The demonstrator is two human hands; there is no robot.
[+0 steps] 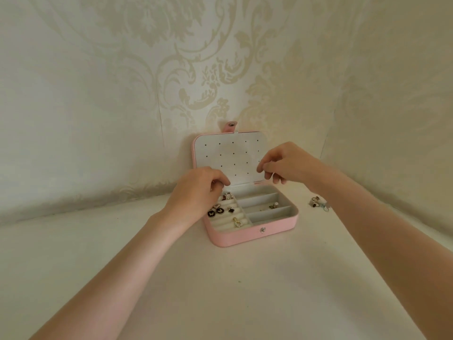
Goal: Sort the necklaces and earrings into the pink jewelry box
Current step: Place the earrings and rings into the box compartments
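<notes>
1. Right now the right hand (286, 163) has its grip pinched, thumb against fingertips, in front of the lid's right edge; whatever it pinches is too small to make out.
2. At the box's back left corner, the left hand (196, 192) hovers with fingers curled in; I cannot tell whether that grip holds anything.
3. To do this step well, I would bring the pinch square to the perforated panel (230, 158) inside the raised lid, line up one hole, and steady the lid with the other hand.
4. On the desk (220, 290) the pink jewelry box (252, 235) stands open against the wall.
5. Its left ring-roll section holds several earrings (220, 211), among them two dark round ones and a gold piece (237, 222).
6. One right-hand slot holds a small pearl piece (274, 205); the others look bare.
7. More loose jewelry (318, 203) lies on the desk, well right of the box.
</notes>
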